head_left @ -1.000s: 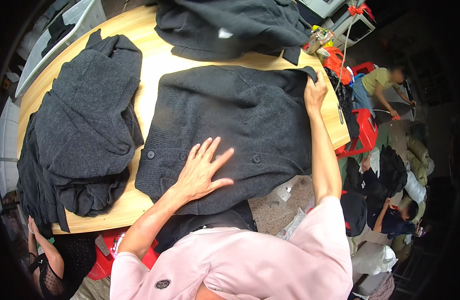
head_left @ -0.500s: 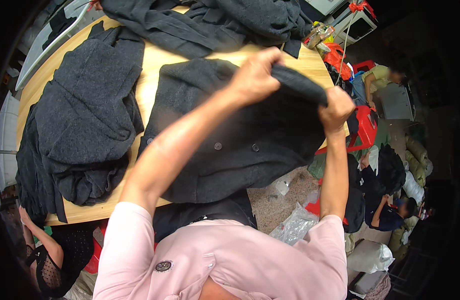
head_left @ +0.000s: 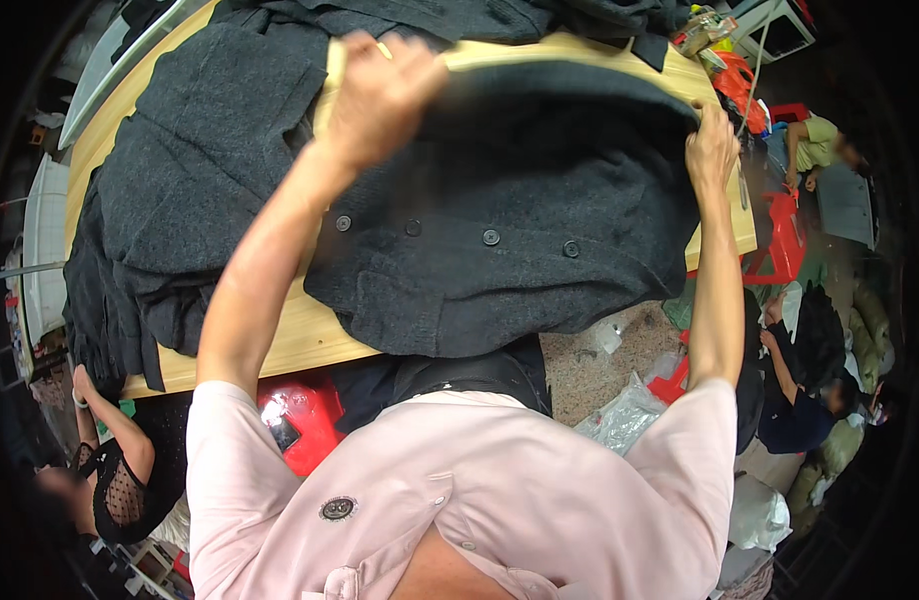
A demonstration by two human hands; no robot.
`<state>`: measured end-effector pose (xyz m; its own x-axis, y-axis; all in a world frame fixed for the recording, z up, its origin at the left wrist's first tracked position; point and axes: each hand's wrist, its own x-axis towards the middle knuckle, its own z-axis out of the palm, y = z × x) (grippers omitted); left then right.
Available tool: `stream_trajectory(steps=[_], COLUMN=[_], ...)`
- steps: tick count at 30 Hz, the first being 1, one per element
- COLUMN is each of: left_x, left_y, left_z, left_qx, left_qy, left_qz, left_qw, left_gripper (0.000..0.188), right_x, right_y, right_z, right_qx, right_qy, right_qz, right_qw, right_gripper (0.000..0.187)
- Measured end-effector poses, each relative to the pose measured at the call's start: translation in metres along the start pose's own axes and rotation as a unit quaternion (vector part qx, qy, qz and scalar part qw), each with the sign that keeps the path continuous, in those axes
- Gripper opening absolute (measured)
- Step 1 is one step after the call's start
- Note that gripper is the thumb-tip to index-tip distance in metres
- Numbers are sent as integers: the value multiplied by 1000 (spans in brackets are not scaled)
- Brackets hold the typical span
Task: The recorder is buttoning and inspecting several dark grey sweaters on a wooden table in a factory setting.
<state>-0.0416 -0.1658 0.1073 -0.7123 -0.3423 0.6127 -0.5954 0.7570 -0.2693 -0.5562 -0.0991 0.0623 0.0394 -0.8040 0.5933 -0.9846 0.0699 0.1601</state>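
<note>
A dark grey knitted cardigan (head_left: 500, 270) with a row of buttons lies stretched across the near part of the wooden table (head_left: 320, 335). Its lower side hangs a little past the table edge toward me. My left hand (head_left: 380, 95), slightly blurred, is closed at the far left of its upper edge. At the far right corner, the fingers of my right hand (head_left: 713, 145) grip the same edge. Between the hands the cloth spans in a raised curve. Beside my left forearm rests a pile of similar dark grey garments (head_left: 210, 150).
More dark garments (head_left: 500, 20) lie along the table's far side. Red plastic stools (head_left: 305, 420) stand below the near edge and at the right. Clear plastic wrap (head_left: 620, 420) lies on the floor. Other people sit at lower left and at right.
My hands have moved apart, the left going leftward and the right slightly right and up in the picture. The cardigan, bunched before, is now spread wider, with more buttons showing.
</note>
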Motion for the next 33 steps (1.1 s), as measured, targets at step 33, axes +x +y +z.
stream_trajectory(steps=[33], left_x=[-182], left_y=[82], left_z=[-50], left_qx=[-271], left_qy=[-5], left_qz=[-243], left_qw=[931], left_gripper=[14], right_x=[-84], right_y=[-323], right_z=[-126], right_qx=[437], right_qy=[-78], right_qz=[-184], right_qw=[877], right_gripper=[24])
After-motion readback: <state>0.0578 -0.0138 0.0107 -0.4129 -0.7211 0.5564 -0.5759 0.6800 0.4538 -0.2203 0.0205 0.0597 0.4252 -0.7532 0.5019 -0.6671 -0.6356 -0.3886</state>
